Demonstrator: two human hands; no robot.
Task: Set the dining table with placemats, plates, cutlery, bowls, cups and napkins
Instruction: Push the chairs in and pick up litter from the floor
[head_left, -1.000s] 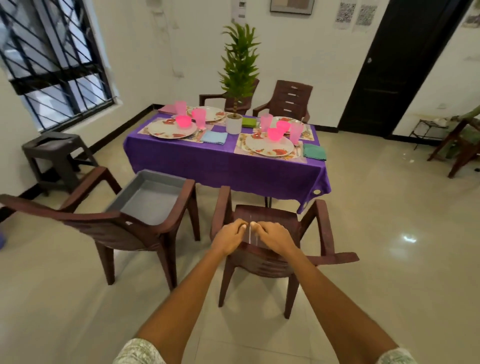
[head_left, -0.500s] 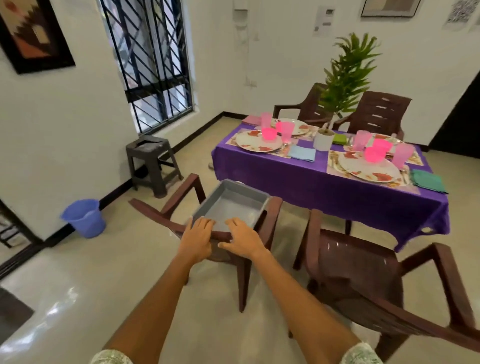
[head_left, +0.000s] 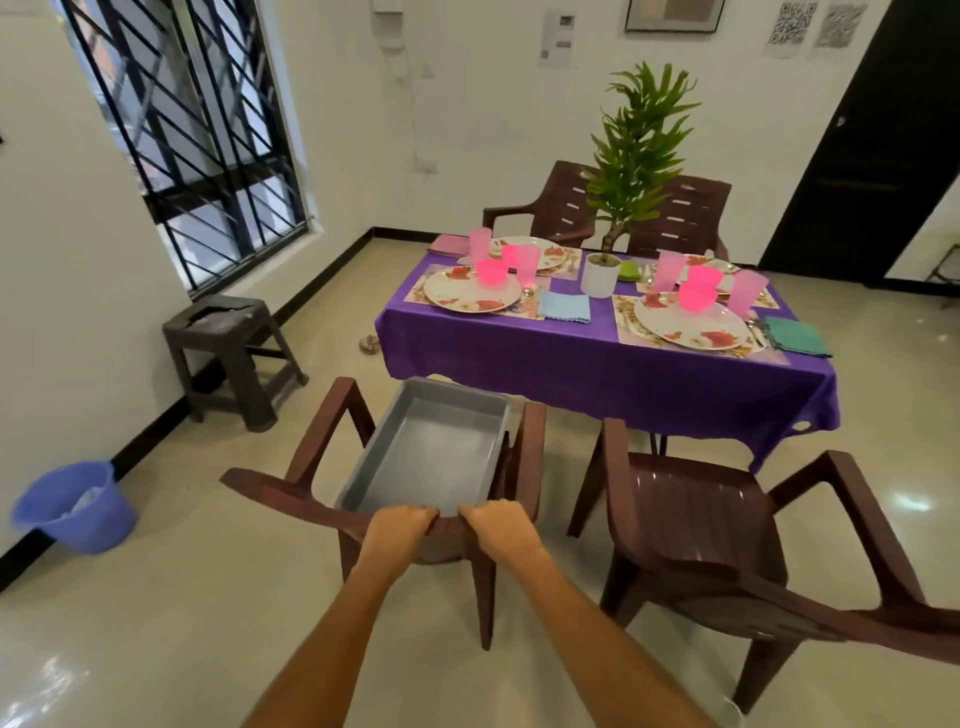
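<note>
I see both hands, left hand (head_left: 404, 526) and right hand (head_left: 496, 525), gripping the chair back (head_left: 447, 527) (grey tray (head_left: 436, 452) just beyond them).

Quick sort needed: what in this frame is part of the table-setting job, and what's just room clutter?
Job:
- purple table
- placemats
- plates
- pink bowls
- pink cups
- napkins
- grey tray on the chair that both the left hand and right hand grip

Clutter:
- potted plant
- stool
- blue bucket
</note>
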